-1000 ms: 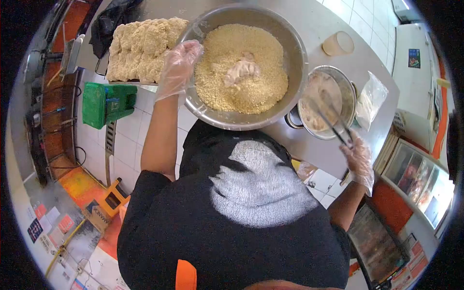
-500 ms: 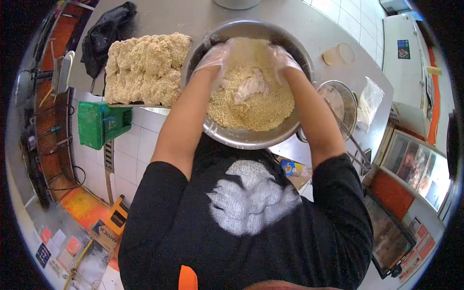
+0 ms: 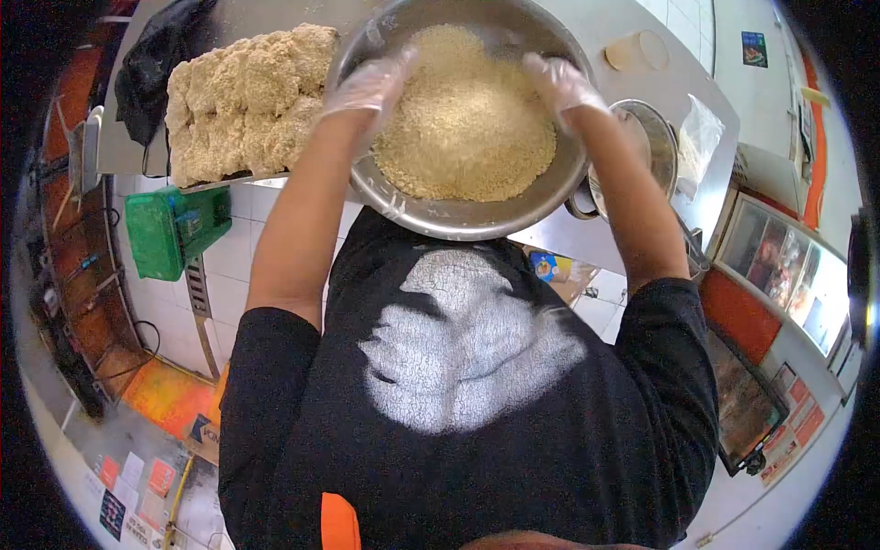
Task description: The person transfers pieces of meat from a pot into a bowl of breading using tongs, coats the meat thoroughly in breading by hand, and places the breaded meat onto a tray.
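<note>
Well, at the far left a crumpled black plastic bag [image 3: 158, 71] lies on the steel table [image 3: 261, 13]. Below it, lower than the table top, is a green plastic box [image 3: 158, 240]. Next comes a big stack of crumb-coated pieces [image 3: 247, 105]. They are packed close in rows, bumpy and pale tan, and they sit near the front edge of the table.

The left hand [image 3: 374, 84] is just right of the stack. It wears a clear plastic glove and is over the left side of the big steel bowl [image 3: 449, 225]. The hand is blurry, but its fingers look open and loose. The bowl is at the table's front edge, right in front of the person's black T-shirt [image 3: 472, 467], which has a white print.

Inside the bowl is a wide heap of yellow-tan crumbs [image 3: 463, 170], and the middle of the heap looks smeary. The right hand [image 3: 561, 84], in a clear glove too, is over the right side of the bowl. Its fingers are a little bent and look open.

Past that hand, a see-through tan cup [image 3: 637, 52] lies near a steel pot [image 3: 666, 151]. The right arm hides part of the pot. Just right of the pot is a clear bag of white powder [image 3: 698, 147]. Farther right stands a glass-front case [image 3: 779, 252] with food inside.
</note>
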Demonstrator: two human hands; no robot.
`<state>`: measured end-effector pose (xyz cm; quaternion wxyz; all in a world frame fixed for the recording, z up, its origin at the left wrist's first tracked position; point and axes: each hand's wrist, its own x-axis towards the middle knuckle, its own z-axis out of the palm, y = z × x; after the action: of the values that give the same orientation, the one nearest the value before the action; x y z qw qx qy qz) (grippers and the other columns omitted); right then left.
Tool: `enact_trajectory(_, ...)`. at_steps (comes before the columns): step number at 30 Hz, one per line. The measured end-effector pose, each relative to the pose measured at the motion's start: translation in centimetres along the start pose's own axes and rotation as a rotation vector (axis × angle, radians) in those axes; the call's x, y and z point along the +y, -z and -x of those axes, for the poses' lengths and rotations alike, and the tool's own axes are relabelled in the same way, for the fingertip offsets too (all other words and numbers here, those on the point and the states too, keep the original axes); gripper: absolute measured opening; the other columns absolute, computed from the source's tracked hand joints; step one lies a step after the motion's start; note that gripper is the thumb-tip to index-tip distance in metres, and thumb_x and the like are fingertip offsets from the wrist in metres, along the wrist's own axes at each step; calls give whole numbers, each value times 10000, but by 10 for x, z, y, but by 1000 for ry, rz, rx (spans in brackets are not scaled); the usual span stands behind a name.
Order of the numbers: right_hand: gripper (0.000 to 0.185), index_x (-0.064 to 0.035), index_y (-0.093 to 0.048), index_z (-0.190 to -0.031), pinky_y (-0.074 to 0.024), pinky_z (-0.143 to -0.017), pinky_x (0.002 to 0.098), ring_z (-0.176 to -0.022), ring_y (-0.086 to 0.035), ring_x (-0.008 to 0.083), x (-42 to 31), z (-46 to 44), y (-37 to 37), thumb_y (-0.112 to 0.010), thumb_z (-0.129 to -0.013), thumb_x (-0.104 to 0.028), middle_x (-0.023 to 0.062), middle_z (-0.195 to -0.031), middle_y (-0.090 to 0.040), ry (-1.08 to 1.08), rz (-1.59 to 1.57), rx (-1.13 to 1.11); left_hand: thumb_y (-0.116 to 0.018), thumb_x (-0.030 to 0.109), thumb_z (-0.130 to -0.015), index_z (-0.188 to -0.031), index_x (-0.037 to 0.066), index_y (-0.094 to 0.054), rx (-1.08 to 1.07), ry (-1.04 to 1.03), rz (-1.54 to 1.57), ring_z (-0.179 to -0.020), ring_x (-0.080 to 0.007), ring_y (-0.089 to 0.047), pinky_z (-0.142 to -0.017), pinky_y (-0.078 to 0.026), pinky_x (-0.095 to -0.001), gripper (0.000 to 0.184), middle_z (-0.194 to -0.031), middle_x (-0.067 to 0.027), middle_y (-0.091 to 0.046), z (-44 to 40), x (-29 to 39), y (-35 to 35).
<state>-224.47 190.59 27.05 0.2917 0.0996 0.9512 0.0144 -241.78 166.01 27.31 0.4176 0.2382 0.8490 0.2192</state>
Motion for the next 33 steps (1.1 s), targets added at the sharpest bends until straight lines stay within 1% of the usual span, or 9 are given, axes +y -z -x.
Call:
enact_trajectory(4, 491, -108, -562, -1435, -513, -1023, 449, -1201, -632, 404, -4, -1, -145, -527, -944, -108, 208, -1253, -676, -202, -242, 260, -186, 664, -1076, -1488, 52, -545, 52, 29, 172, -1417, -377, -489, -1209, -349, -460, 820, -1490, -225, -552, 15, 10, -48)
enact_trajectory(7, 488, -49, -629, -1382, -494, -1049, 421, -1262, -622, 355, -42, 43, -27, -555, -928, -211, 200, -1351, -669, -605, -877, 95, -230, 634, -1089, -1493, 22, -529, -5, -90, 212, -1459, -380, -443, -1234, -325, -465, 792, -1539, -249, -498, 17, -4, -61)
enact_trajectory(9, 444, -24, -681, -1300, -497, -1038, 409, -1247, -636, 324, -19, 51, -41, -540, -929, -222, 186, -1331, -689, -430, -996, 252, -228, 618, -1094, -1479, 22, -543, -59, -217, 244, -1475, -389, -417, -1247, -298, -471, 776, -1557, -234, -485, 36, -7, -48)
enact_trajectory(13, 326, 6, -752, -1065, -546, -858, 415, -905, -690, 264, -14, 29, -12, -548, -907, -192, 142, -1024, -747, -252, -995, 348, -330, 574, -1096, -1401, 69, -624, -29, -356, 292, -1371, -424, -513, -1169, -398, -487, 658, -1464, -225, -572, 57, -21, -42)
enact_trajectory(17, 287, 29, -745, -903, -553, -750, 415, -736, -688, 231, -78, -10, 19, -531, -909, -163, 183, -883, -745, 356, -479, -215, -508, 491, -1064, -1270, 90, -710, 55, -551, 41, -1184, -434, -633, -1039, -506, -488, 494, -1290, -208, -679, 77, -24, -28)
enact_trajectory(21, 260, 26, -752, -872, -563, -737, 440, -735, -713, 267, -118, -46, -43, -596, -879, -181, 199, -818, -738, 102, -704, 31, -666, 430, -975, -1072, 56, -748, 277, -897, -390, -991, -360, -690, -891, -546, -475, 395, -1058, -165, -729, 92, -43, -32)
enact_trajectory(26, 222, 35, -750, -863, -578, -724, 420, -750, -732, 274, -131, -47, -19, -660, -836, -166, 200, -792, -734, 141, -783, 18, -693, 461, -929, -886, 106, -753, 320, -811, -486, -843, -302, -701, -831, -551, -460, 363, -852, -107, -722, 104, -45, -33)
enact_trajectory(29, 177, 8, -765, -855, -586, -713, 388, -745, -732, 262, -147, -49, -40, -654, -840, -129, 181, -784, -735, -80, -1221, -317, -625, 524, -959, -753, 109, -706, 295, -830, -477, -750, -310, -688, -782, -535, -470, 471, -734, -111, -681, 93, -63, -46)
enact_trajectory(33, 144, -22, -763, -822, -586, -678, 364, -677, -702, 231, -127, -53, -31, -652, -852, -108, 140, -732, -710, 190, -642, -87, -622, 579, -941, -684, 118, -683, 292, -833, -464, -674, -309, -670, -725, -530, -466, 531, -652, -101, -645, 96, -66, -48)
